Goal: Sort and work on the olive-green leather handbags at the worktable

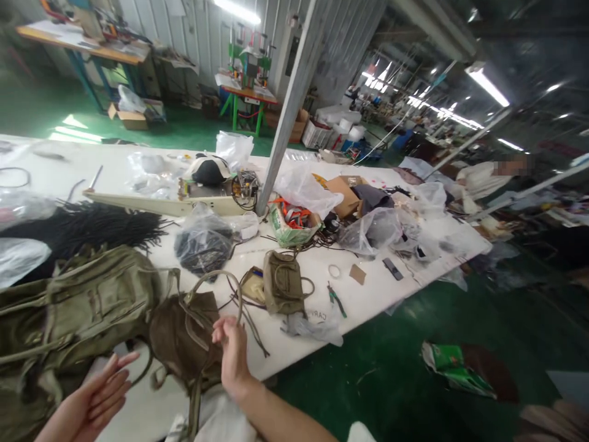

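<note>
My left hand (99, 399) is open, palm up and fingers stretched out, beside the brown drawstring-style bag (179, 334) and the big olive canvas bags (101, 301). It holds nothing I can see. My right hand (234, 353) is raised at the brown bag's right side, its fingers loosely bent and partly apart. Just behind it rises the bag's looped handle (219, 274); whether they touch is unclear. A small olive handbag (281, 282) stands on the white table (280, 344) beyond, next to an opened tan pouch (254, 286).
Green-handled pliers (339, 301), a white ring (334, 271), a brown card (358, 274) and a phone (392, 269) lie to the right. Black cords (96, 227) pile up at left. A metal post (288, 110) rises from the table. A person (488, 178) is at the far right.
</note>
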Tool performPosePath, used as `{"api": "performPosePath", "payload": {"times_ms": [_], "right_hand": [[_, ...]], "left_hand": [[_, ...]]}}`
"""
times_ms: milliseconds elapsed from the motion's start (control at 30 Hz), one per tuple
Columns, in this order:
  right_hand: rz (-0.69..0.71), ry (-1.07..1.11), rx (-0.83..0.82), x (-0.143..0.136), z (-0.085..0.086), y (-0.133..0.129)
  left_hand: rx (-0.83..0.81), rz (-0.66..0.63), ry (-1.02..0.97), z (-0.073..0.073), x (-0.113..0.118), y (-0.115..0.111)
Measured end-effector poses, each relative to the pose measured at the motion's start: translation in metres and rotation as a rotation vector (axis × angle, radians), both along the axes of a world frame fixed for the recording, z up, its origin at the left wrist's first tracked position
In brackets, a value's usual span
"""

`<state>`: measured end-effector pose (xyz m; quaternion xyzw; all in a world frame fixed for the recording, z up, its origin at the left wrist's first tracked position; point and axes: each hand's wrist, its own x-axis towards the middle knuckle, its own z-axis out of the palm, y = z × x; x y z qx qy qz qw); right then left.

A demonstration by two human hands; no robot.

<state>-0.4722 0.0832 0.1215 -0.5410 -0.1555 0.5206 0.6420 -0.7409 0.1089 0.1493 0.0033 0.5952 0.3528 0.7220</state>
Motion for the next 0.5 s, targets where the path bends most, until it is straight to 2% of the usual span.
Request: {"api": "performPosePath", "payload": {"times_ms": [100,200,333,500], "right_hand": [[-0.061,0.332,-0.272,0.003,-0.042,-0.026],[-0.085,0.448,-0.386,0.018,-0.063,-0.048],[-0.088,0.497,-0.418,0.043,-0.065,-0.065],[-0.137,0.562,-0.504,0.07,-0.065,-0.069]], "left_hand": [[0.027,-0.218,0.035,-0.016,0.021,-0.006],[0.106,-0.413,0.239,-0.039,0.044,-0.014],[0.149,-0.565,0.531,-0.06,0.057,-0.027],[0.158,-0.639,0.695,-0.065,0.056,-0.037]]}}
